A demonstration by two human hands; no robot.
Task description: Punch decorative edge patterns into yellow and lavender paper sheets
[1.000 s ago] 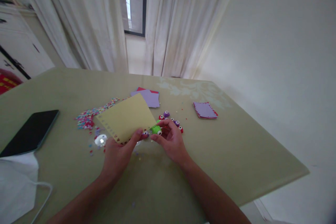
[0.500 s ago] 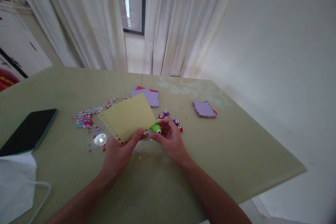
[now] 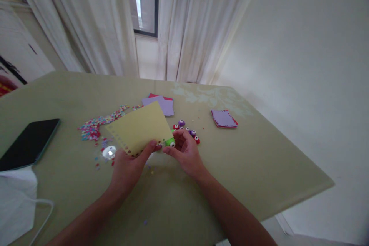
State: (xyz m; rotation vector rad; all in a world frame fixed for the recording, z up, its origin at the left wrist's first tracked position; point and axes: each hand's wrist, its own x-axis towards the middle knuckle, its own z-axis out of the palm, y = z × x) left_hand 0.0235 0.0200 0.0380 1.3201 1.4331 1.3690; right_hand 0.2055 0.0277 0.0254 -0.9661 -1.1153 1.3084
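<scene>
My left hand (image 3: 131, 165) is closed on a sheet of yellow paper (image 3: 141, 125), its thumb pressed on the lower right edge. Cut-out shapes, some like hearts, run along the paper's left and lower edges. A small green paper punch (image 3: 170, 142) with an eye-like white top sits at the paper's lower right corner. Curled around it are the fingers of my right hand (image 3: 188, 153). Just beyond that hand lie several red and purple punches (image 3: 192, 133) of the same kind.
Confetti (image 3: 92, 128) is strewn left of the paper, near a shiny clear round object (image 3: 109, 152). A phone (image 3: 31, 142) and a white face mask (image 3: 17, 203) lie at left. Purple and red papers (image 3: 161, 104) lie behind; another stack (image 3: 224, 118) is at right.
The green punch has shifted slightly left and now overlaps the paper's lower right edge. My left hand keeps its grip on the paper. The view has moved slightly.
</scene>
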